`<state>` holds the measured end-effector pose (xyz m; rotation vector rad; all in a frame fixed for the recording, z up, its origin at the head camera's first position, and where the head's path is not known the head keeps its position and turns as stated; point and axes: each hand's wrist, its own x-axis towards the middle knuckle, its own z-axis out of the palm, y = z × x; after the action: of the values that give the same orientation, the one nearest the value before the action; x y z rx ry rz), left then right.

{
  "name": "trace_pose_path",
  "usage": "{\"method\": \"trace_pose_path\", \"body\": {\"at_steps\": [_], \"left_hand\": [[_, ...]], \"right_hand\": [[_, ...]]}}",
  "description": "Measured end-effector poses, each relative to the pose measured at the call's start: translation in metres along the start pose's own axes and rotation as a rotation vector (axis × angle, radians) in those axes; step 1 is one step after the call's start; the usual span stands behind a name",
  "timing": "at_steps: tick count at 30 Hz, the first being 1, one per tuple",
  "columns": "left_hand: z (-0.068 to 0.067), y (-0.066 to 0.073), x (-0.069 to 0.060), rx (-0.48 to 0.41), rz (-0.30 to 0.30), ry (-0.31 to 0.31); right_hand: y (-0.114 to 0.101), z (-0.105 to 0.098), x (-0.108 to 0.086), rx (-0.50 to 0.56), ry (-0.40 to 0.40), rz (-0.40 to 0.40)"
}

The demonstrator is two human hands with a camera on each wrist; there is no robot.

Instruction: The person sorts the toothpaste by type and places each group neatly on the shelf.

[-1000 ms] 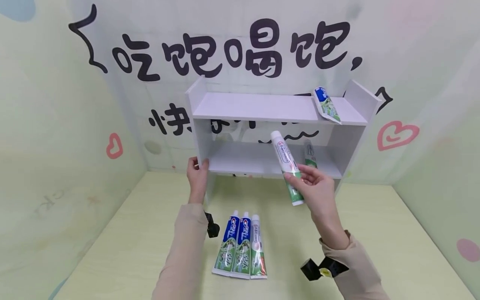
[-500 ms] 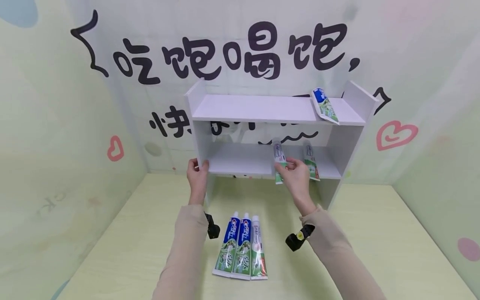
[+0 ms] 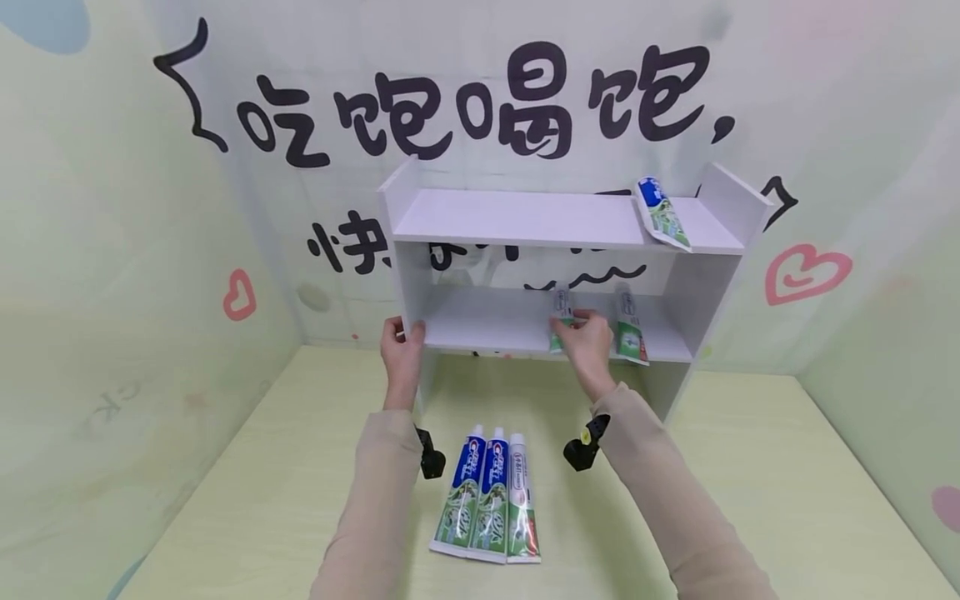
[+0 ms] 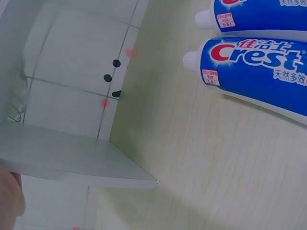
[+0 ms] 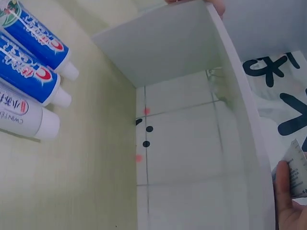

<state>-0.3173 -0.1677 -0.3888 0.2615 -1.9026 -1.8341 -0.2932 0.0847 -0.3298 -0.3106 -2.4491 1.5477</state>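
My right hand (image 3: 588, 346) pinches a white-and-green toothpaste tube (image 3: 561, 302) at the middle board of the white shelf rack (image 3: 480, 321). The tube's far end points to the back wall; fingers partly cover its lower end. In the right wrist view, the thumb lies along the tube (image 5: 295, 165). My left hand (image 3: 402, 358) grips the left side panel (image 4: 72, 155) of the rack, thumb on the near side. Another white-and-green toothpaste tube (image 3: 630, 329) lies to the right on the same board. A blue-and-green toothpaste tube (image 3: 662, 215) lies on the top board.
On the table (image 3: 247, 467) before the rack lie two blue Crest tubes (image 3: 491, 500) and one white toothpaste tube (image 3: 522, 500), side by side. The rack's right side panel (image 3: 705, 283) stands beyond the right hand. A printed wall (image 3: 465, 50) rises behind.
My right hand has moved forward and left, bringing the white-and-green toothpaste tube from in front of the rack down onto the middle board. My left hand keeps its grip on the side panel.
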Motion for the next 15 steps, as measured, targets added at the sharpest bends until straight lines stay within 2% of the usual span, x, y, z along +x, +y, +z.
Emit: {"method": "trace_pose_path", "body": {"at_steps": [4,10,12,15], "left_hand": [[0.001,0.001,0.001,-0.003,0.0,-0.002],[0.001,0.003,0.0,-0.006,0.01,0.001],[0.0,0.01,-0.003,-0.008,-0.009,-0.013],[-0.002,0.012,-0.004,-0.016,-0.036,-0.028]], "right_hand": [[-0.001,0.0,0.002,-0.048,-0.018,-0.025],[-0.005,0.0,0.002,-0.15,-0.023,-0.106],[-0.005,0.0,0.002,-0.174,-0.024,-0.116],[-0.005,-0.002,0.002,-0.196,-0.04,-0.122]]}}
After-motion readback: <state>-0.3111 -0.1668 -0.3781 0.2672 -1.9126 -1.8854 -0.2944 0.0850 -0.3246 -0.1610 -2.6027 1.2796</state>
